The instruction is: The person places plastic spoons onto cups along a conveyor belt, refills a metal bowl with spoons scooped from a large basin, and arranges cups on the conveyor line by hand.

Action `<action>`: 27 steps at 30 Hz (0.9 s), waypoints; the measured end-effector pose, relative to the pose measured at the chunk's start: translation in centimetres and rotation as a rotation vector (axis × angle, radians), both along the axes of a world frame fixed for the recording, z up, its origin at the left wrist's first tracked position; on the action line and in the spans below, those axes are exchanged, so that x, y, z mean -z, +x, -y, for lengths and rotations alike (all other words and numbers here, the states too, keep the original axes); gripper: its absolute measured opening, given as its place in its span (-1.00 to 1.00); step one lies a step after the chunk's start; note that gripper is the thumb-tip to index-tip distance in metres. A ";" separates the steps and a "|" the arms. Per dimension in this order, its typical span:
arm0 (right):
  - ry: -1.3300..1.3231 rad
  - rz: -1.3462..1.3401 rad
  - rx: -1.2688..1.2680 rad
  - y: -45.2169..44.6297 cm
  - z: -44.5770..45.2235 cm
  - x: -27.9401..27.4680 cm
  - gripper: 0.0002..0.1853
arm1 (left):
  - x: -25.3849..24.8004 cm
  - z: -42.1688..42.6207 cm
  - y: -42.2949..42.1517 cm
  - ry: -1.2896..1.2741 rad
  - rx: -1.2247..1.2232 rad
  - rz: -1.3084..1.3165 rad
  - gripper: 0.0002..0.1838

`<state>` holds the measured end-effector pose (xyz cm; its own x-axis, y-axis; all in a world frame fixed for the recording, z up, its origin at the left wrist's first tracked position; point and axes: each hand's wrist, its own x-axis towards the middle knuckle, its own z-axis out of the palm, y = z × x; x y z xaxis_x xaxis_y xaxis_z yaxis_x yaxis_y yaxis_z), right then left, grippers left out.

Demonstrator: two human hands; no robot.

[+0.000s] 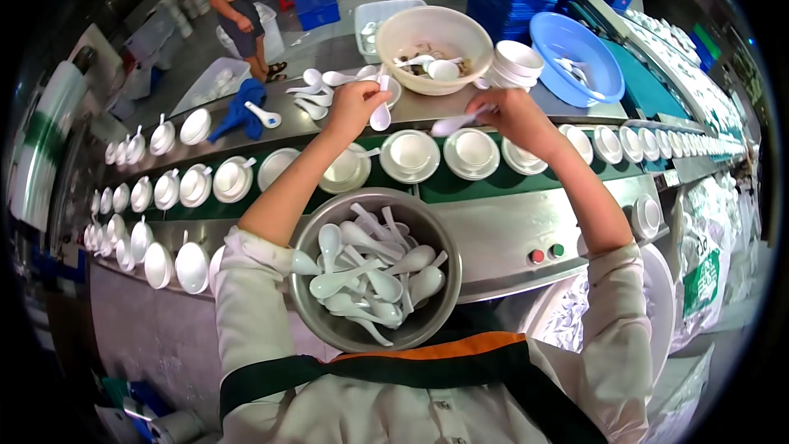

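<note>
My left hand [359, 108] is closed on the handle of a white spoon [380, 116], whose bowl hangs down at the far side of the green belt [427, 191]. To the right, my right hand [511, 115] pinches a second white spoon [452, 124], held nearly level with its bowl to the left. Beneath both hands, saucers with bowls [409, 156] stand in a row on the belt. A steel bowl [451, 279] heaped with white spoons [362, 234] is close to my body.
Behind my hands are a cream basin [436, 20], stacked white bowls [518, 62], a blue basin [604, 66] and a blue cloth [238, 111]. Red and green buttons [547, 254] sit on the steel edge. A person [234, 12] stands at the far left.
</note>
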<state>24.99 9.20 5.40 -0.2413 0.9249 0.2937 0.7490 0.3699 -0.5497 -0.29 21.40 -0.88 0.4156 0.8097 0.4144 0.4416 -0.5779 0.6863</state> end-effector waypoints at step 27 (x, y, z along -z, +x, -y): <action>0.467 0.814 -0.779 -11.1 5.5 7.5 -0.88 | 1.2 15.4 -6.4 0.114 0.457 -0.878 -0.74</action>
<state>13.85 3.74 -2.11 -0.9528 0.2969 0.0639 0.3026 0.9102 0.2829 -6.67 5.99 -2.11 0.8742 0.4696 -0.1236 0.4844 -0.8614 0.1528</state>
